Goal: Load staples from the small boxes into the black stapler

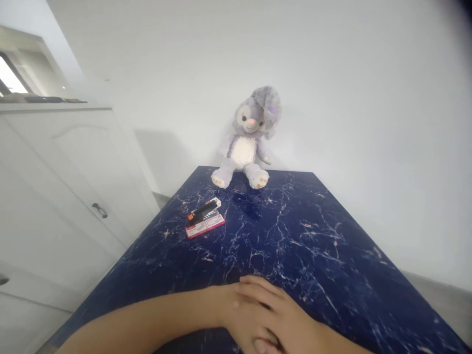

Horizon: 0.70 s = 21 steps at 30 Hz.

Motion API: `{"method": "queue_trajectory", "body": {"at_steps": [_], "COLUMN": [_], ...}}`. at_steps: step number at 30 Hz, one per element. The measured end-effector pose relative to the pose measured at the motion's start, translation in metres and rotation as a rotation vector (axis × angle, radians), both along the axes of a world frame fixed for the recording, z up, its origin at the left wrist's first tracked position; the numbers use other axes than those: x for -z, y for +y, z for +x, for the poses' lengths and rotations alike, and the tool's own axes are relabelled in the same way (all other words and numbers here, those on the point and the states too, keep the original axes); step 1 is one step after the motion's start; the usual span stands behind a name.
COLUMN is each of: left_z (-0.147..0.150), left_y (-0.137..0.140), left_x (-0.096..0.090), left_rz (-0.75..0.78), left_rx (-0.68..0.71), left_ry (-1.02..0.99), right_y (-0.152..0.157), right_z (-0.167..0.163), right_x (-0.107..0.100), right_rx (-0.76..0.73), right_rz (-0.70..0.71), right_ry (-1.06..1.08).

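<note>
My left hand rests near the front edge of the table, reaching in from the left, with its fingers mostly hidden. Across the back of it lies my right hand, fingers stretched out and slightly apart, touching only the left hand. Farther off, left of centre, is a black stapler with an orange end. Beside its near side lies a red and white staple box, and another small white box shows partly behind the stapler. Neither hand touches these.
A grey plush rabbit sits at the table's far edge, leaning on the white wall. The blue marbled table narrows away from me. To the left stands a white cabinet with dark handles.
</note>
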State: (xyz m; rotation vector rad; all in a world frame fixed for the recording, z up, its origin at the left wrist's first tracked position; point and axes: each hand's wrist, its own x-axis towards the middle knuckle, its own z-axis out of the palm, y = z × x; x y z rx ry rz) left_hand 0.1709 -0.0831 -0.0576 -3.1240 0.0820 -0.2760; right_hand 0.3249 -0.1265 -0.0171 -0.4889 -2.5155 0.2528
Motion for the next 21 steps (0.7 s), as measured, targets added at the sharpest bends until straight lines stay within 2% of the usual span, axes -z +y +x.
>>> {"method": "queue_trajectory", "body": {"at_steps": [1, 2, 3, 6, 8, 9, 12, 14, 17, 21], "left_z": [-0.002, -0.007, -0.016, -0.066, -0.111, -0.133, -0.184, -0.198, -0.195, -0.177], "left_y": [0.007, 0.018, 0.031, 0.084, 0.118, 0.131, 0.157, 0.166, 0.177, 0.183], "left_x": [-0.008, -0.018, -0.028, -0.061, -0.077, -0.082, -0.077, -0.064, -0.048, -0.047], "left_rz": [-0.006, -0.003, -0.005, 0.022, 0.057, 0.025, -0.199, -0.383, -0.560, -0.573], "left_rx": [0.208, 0.288, 0.240, -0.191, -0.650, -0.777, -0.950, -0.988, -0.962, -0.920], "left_ry": [0.011, -0.006, -0.057, -0.254, -0.473, -0.491, -0.420, -0.318, -0.289, -0.331], "right_y": [-0.002, -0.004, -0.006, -0.008, -0.007, -0.007, -0.007, -0.008, -0.011, -0.013], "right_z": [-0.001, -0.002, -0.003, -0.007, -0.009, -0.009, -0.010, -0.011, -0.012, -0.013], "right_x": [0.001, 0.003, 0.005, 0.011, 0.012, 0.012, 0.010, 0.008, 0.004, 0.002], "right_rx": [0.039, 0.105, 0.182, 0.362, 0.387, 0.387, 0.359, 0.331, 0.288, 0.247], "right_rz": [-0.013, -0.020, -0.024, -0.070, -0.119, -0.139, -0.148, -0.119, -0.056, -0.030], "right_ry": [0.032, 0.070, 0.112, 0.214, 0.233, 0.229, 0.198, 0.145, 0.080, 0.144]}}
